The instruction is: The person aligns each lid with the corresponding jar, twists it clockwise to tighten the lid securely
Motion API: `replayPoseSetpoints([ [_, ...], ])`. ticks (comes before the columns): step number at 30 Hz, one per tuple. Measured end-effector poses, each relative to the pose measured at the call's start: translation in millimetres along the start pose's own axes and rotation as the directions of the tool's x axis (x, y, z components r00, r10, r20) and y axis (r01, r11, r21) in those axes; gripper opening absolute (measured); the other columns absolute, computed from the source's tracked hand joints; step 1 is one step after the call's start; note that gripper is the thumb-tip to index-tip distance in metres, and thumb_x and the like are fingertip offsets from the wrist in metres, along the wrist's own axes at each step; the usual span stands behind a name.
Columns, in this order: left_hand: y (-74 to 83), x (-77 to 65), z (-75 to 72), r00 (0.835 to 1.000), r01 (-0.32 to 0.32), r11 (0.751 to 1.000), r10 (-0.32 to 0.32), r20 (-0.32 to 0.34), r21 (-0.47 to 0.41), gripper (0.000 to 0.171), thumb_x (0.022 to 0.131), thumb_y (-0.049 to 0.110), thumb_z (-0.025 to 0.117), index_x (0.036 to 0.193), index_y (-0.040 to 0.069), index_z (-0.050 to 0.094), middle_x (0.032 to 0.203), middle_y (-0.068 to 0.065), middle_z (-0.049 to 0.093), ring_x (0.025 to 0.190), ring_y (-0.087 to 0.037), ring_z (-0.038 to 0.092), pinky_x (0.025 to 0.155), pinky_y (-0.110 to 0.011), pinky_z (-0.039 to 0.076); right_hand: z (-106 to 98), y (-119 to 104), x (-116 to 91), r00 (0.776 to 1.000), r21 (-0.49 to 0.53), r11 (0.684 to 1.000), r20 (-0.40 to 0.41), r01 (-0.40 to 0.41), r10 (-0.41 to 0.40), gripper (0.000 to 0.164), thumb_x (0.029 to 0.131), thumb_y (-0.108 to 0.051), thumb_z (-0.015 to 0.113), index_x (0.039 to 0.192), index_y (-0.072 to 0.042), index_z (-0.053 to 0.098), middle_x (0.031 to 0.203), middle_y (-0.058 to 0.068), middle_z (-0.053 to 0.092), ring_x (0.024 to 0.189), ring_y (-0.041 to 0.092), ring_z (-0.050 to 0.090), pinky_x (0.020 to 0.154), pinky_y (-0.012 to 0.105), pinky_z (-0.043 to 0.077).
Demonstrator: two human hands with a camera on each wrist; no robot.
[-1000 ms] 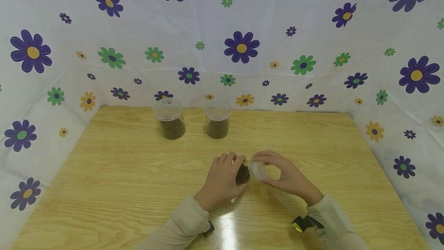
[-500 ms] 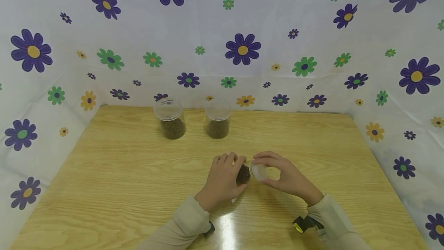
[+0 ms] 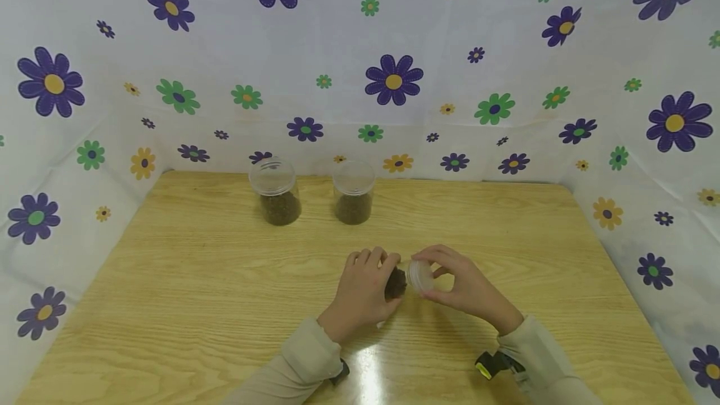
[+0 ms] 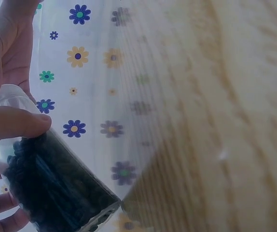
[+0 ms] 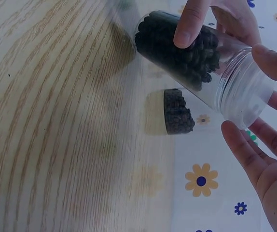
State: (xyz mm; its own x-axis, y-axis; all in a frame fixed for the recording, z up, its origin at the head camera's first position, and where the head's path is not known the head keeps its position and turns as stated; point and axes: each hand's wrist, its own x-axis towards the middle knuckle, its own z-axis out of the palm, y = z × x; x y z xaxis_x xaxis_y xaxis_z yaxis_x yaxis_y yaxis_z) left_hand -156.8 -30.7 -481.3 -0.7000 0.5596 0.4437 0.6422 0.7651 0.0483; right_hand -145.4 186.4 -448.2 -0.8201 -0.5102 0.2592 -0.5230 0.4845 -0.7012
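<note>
A clear jar [image 3: 395, 284] partly filled with dark bean-like pieces is tilted just above or against the table, which of these I cannot tell. My left hand [image 3: 360, 292] grips its body; in the left wrist view the thumb lies across the jar's side. At the jar's mouth is a translucent lid [image 5: 244, 92], held between the fingers and thumb of my right hand [image 3: 467, 283]. The right wrist view shows the dark pieces [image 5: 179, 48] through the clear wall, with a gap between them and the lid. Whether the lid is fully screwed down cannot be seen.
Two similar lidded clear jars with dark contents stand upright at the back of the wooden table [image 3: 197, 255]: one left [image 3: 280, 205], one nearer the middle [image 3: 352, 205]. A white flower-print cloth [image 3: 337, 36] encloses the back and sides.
My right fingers have shifted slightly around the lid's rim. The left hand keeps its grip on the jar, nearly still. The two back jars have not moved.
</note>
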Motion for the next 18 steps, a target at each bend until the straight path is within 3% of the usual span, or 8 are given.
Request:
replayPoseSetpoints([
  [5, 0.0, -0.2, 0.2, 1.000, 0.001, 1.000, -0.001, -0.005, 0.001, 0.065, 0.064, 0.049, 0.079, 0.114, 0.018, 0.054, 0.097, -0.001, 0.056, 0.084, -0.018, 0.057, 0.080, -0.038, 0.048, -0.4, -1.9, 1.0, 1.000, -0.014, 1.000, 0.003, -0.023, 0.023, 0.056, 0.073, -0.006, 0.079, 0.124, -0.006, 0.056, 0.123, 0.009, 0.057, 0.103, 0.022, 0.058, 0.075, 0.035, 0.056],
  [13, 0.2, -0.6, -0.5, 0.999, -0.015, 0.999, 0.017, -0.038, 0.047, 0.067, 0.061, 0.052, 0.079, 0.113, 0.018, 0.054, 0.095, 0.000, 0.056, 0.083, -0.017, 0.057, 0.080, -0.037, 0.048, -1.1, -1.9, 0.8, 0.999, -0.126, 0.992, 0.024, -0.031, 0.035, 0.062, 0.075, -0.017, 0.079, 0.130, -0.009, 0.050, 0.123, 0.010, 0.058, 0.097, 0.017, 0.058, 0.077, 0.035, 0.053],
  [18, -0.1, -1.2, -0.2, 0.998, -0.021, 0.998, 0.025, -0.060, 0.058, 0.068, 0.060, 0.053, 0.080, 0.112, 0.018, 0.055, 0.094, 0.000, 0.056, 0.083, -0.018, 0.054, 0.081, -0.038, 0.046, -3.0, -1.7, -0.5, 0.999, -0.163, 0.987, 0.029, -0.016, 0.021, 0.069, 0.074, -0.019, 0.080, 0.134, -0.011, 0.046, 0.127, 0.009, 0.054, 0.103, 0.020, 0.056, 0.078, 0.038, 0.053],
])
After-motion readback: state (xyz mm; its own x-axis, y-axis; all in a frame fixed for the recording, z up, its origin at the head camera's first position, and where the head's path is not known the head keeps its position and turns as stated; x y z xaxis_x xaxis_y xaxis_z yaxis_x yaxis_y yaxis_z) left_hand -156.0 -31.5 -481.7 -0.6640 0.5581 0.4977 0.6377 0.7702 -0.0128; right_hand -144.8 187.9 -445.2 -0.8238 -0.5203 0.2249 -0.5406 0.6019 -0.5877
